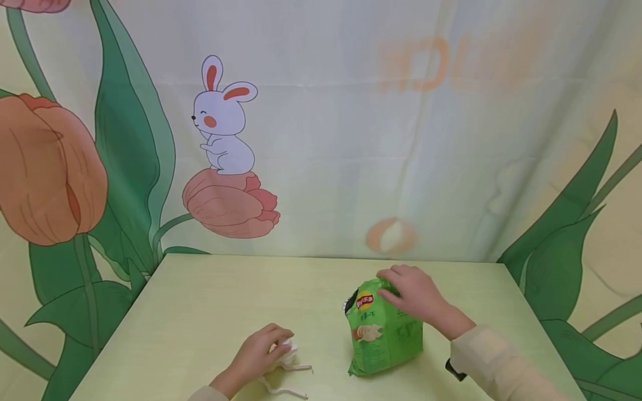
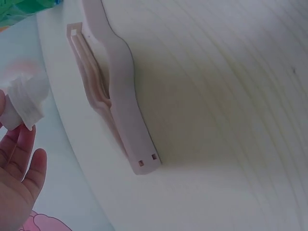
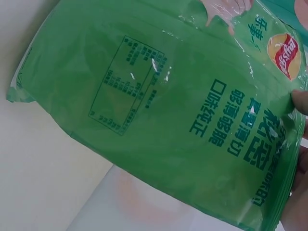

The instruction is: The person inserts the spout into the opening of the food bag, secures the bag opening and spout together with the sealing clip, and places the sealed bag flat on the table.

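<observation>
My right hand (image 1: 416, 292) grips the top of a green Lay's chip bag (image 1: 386, 342), which stands upright on the table. At its upper left corner the bag shows a dark, torn-looking opening. The right wrist view is filled by the bag's printed back, with fingertips (image 3: 301, 102) at its top edge. My left hand (image 1: 257, 352) pinches a white, crumpled piece (image 2: 25, 102), like tissue or paper. Beside that hand on the table lies a pale pinkish bag clip (image 2: 122, 82), its two arms spread apart.
The pale table (image 1: 210, 301) carries all of these things. Behind it hangs a cloth backdrop (image 1: 321, 139) printed with tulips and a rabbit. A dark band (image 1: 455, 369) sits at the right wrist, below the sleeve (image 1: 496, 356).
</observation>
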### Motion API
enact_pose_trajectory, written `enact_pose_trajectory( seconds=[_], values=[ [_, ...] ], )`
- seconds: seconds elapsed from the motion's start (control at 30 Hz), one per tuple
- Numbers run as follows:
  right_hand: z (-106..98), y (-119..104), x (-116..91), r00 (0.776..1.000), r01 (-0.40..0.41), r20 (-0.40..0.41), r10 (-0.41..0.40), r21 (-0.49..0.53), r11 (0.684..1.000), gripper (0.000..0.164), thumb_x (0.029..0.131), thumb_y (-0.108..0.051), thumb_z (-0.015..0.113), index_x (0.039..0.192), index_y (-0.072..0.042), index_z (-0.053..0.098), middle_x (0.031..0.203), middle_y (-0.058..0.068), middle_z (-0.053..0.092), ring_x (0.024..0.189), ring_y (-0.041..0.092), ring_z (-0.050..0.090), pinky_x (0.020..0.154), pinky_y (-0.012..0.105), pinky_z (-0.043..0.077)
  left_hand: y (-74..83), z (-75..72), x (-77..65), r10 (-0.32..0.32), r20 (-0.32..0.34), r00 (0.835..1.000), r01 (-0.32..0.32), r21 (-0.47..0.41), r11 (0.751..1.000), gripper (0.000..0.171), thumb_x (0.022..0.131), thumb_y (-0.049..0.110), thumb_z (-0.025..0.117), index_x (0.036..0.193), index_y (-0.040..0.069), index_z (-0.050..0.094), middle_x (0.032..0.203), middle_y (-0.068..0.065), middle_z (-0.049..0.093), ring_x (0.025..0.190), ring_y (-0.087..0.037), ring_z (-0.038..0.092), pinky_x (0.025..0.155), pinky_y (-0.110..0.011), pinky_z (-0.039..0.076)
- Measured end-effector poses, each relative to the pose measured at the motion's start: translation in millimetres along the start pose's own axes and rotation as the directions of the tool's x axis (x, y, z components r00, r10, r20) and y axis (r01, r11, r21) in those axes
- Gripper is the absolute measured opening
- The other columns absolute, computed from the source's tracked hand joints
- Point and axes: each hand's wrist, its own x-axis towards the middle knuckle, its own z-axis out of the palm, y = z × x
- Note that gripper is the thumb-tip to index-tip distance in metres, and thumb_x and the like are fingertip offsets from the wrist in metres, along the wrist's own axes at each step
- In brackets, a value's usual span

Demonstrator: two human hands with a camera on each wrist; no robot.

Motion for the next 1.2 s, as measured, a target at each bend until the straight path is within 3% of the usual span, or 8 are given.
enact_pose_trajectory(
  seconds=[0.23, 0.33, 0.57, 0.7, 1.2],
  values=[
    [3.1, -0.6, -0.5, 0.999, -0.003, -0.032, 0.001, -0.056, 0.998, 0.028, 0.078, -0.032, 0.066, 0.1, -0.015, 0.063, 0.079, -0.004, 0.059, 0.061, 0.009, 0.052, 0.053, 0.023, 0.042, 6.8, -0.2, 4.9, -0.012, -0.019, 1.0, 0.011, -0.038, 0.999, 0.023, 0.081, 0.023, 0.062, 0.101, 0.012, 0.063, 0.09, 0.008, 0.059, 0.074, 0.0, 0.05, 0.062, -0.018, 0.043],
    [4.2, 0.0, -0.5, 0.999, -0.019, -0.028, 0.017, -0.059, 0.998, 0.028, 0.078, -0.032, 0.066, 0.1, -0.015, 0.063, 0.078, -0.004, 0.057, 0.057, 0.007, 0.049, 0.049, 0.02, 0.038, 8.8, 0.1, 7.5, -0.025, -0.022, 0.999, 0.024, -0.055, 0.998, 0.023, 0.081, 0.023, 0.062, 0.101, 0.012, 0.063, 0.09, 0.008, 0.059, 0.075, -0.001, 0.052, 0.062, -0.019, 0.043],
    [3.4, 0.0, 0.3, 0.998, -0.06, -0.016, 0.059, -0.07, 0.996, 0.028, 0.076, -0.032, 0.067, 0.099, -0.015, 0.063, 0.076, -0.003, 0.056, 0.052, 0.005, 0.043, 0.041, 0.016, 0.027, 14.5, -0.7, 17.3, 0.014, -0.067, 0.998, -0.021, -0.108, 0.994, 0.022, 0.081, 0.023, 0.061, 0.1, 0.012, 0.063, 0.09, 0.007, 0.06, 0.075, -0.002, 0.052, 0.063, -0.022, 0.045],
    [2.4, 0.2, 1.5, 0.997, -0.072, 0.004, 0.072, -0.083, 0.994, 0.028, 0.077, -0.03, 0.067, 0.099, -0.015, 0.062, 0.075, -0.003, 0.055, 0.049, 0.004, 0.039, 0.039, 0.016, 0.024, 19.3, -2.1, 24.7, -0.002, -0.053, 0.999, -0.005, -0.13, 0.991, 0.023, 0.081, 0.024, 0.061, 0.102, 0.014, 0.063, 0.092, 0.008, 0.06, 0.077, -0.001, 0.051, 0.067, -0.026, 0.048],
    [-2.8, 0.3, 10.0, 0.986, -0.06, 0.152, 0.067, -0.049, 0.997, 0.032, 0.079, -0.026, 0.063, 0.108, -0.014, 0.059, 0.083, -0.002, 0.058, 0.06, 0.007, 0.048, 0.047, 0.019, 0.035, 40.8, -10.5, 52.4, -0.021, -0.066, 0.998, 0.008, -0.186, 0.983, 0.025, 0.08, 0.023, 0.063, 0.102, 0.012, 0.063, 0.09, 0.004, 0.061, 0.076, -0.006, 0.055, 0.065, -0.019, 0.048]
  ],
)
